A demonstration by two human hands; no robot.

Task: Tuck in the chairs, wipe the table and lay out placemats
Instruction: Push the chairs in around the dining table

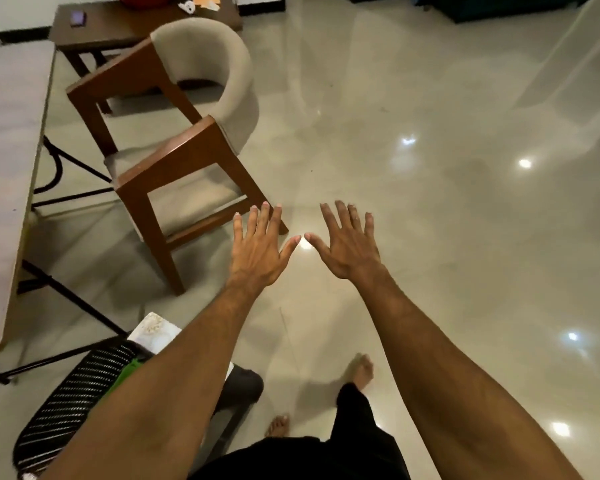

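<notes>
**Both hands spread and empty, chair pulled out from the table**

The left hand (260, 244) and right hand (347, 244) sit side by side in the centre of the frame, backs toward the camera, fingers fully splayed. Neither has hold of anything. The two thumb tips point at each other and come very near, with a bright floor reflection showing in the small gap between them. Both bare forearms run up from the bottom edge, the left from the lower left, the right from the lower right.

The table (4, 168) fills the left edge of the frame, a pale top on dark metal legs. Its surface looks bare apart from a faint smudge or two at far left, too blurred to identify.

The chair (187, 133) stands in the upper left centre, well clear of the table edge and turned at an angle to it. It has a brown wooden frame, pale seat and a curved pale padded back. Its nearest leg lies just beside the left hand's fingertips in the picture, though the hand appears to be above it and not touching.

A second chair (73, 393), black and ribbed, shows at the lower left under the left forearm, with something green and a pale patterned sheet (153, 330) lying on it.

A dark side table (118, 26) stands in the upper left with small items on it. The glossy floor (430, 168) fills the right half. Two bare feet show at bottom centre.
</notes>
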